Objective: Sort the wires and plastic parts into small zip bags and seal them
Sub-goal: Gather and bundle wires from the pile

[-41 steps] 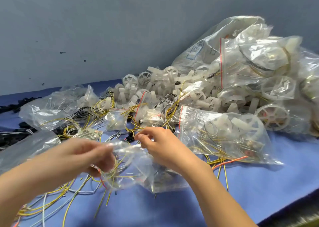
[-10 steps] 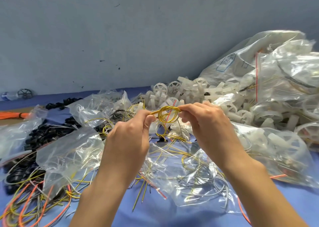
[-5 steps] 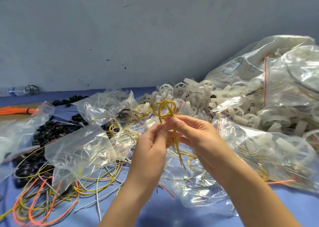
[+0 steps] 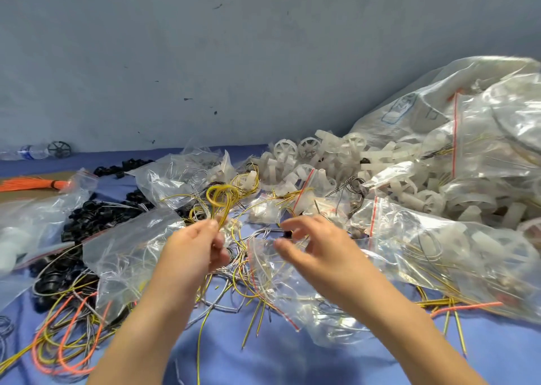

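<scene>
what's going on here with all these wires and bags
A person is sorting parts on a blue table. The left hand pinches a coiled yellow wire and holds it up. The right hand is open with nothing in it, fingers spread over a clear zip bag. The wire is not in a bag yet. Around them lie loose wires, black parts, white wheels and filled bags.

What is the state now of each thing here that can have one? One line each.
left hand: pinches the yellow wire coil
yellow wire coil: looped, held up
right hand: fingers spread, holds nothing
orange wire bundle: tied, lying flat
white wheels: loose pile, unbagged
</scene>
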Demonstrator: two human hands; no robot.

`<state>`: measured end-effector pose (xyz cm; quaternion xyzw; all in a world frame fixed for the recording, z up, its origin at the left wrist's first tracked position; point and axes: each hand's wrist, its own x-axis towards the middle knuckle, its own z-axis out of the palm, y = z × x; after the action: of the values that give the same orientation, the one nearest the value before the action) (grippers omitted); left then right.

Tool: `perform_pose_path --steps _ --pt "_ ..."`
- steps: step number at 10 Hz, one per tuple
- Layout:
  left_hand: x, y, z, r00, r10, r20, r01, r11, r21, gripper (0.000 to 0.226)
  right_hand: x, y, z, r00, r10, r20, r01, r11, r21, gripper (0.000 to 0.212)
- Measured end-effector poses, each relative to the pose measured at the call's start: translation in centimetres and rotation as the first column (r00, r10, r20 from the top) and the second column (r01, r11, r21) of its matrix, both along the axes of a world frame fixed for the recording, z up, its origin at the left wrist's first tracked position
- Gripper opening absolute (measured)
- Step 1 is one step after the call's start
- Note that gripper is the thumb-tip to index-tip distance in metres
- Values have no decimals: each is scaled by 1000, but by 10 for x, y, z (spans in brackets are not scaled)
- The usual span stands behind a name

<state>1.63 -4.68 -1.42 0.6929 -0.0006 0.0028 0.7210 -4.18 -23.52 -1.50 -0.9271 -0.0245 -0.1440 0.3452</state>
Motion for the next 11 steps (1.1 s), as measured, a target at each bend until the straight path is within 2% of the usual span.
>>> perform_pose_path --steps 1,2,3,4,5,6,7,8,9,10,11 --pt "-6 18 -10 990 -97 -104 113 981 156 22 -9 14 -16 1000 4 -30 -13 950 -311 58" --pt "-13 30 -20 973 -213 -90 232 901 367 29 -12 20 -25 1000 -18 -10 12 915 -404 45" --pt "-19 35 -22 933 -338 -125 355 807 472 24 -13 20 -28 994 -75 73 95 941 -324 23" --pt "-29 31 -19 858 -481 -180 508 744 433 20 -17 23 -28 978 -112 177 151 961 -230 21" --pt "-36 18 -9 775 -602 -194 628 696 348 21 -20 30 -24 963 -46 267 112 965 -239 20" --pt "-33 -1 -5 763 -614 -204 644 692 326 31 -20 37 -18 925 -5 380 116 956 -269 15" --pt "-27 -14 -10 751 -599 -279 632 774 38 51 -19 41 -13 922 84 378 39 951 -306 17" --pt "-18 -21 -15 713 -645 -275 492 739 -459 51 -17 41 -8 932 128 339 -19 951 -309 26" --pt "-13 -30 -14 682 -708 -182 419 582 -697 12 -15 41 -1 923 104 370 -11 969 -245 25" --pt "-5 -34 -24 680 -730 -66 467 501 -728 45 -11 47 4 924 132 360 -22 956 -294 25" --pt "-5 -41 -22 698 -715 -25 449 465 -763 45 -8 49 2 948 185 259 -103 949 -299 29"
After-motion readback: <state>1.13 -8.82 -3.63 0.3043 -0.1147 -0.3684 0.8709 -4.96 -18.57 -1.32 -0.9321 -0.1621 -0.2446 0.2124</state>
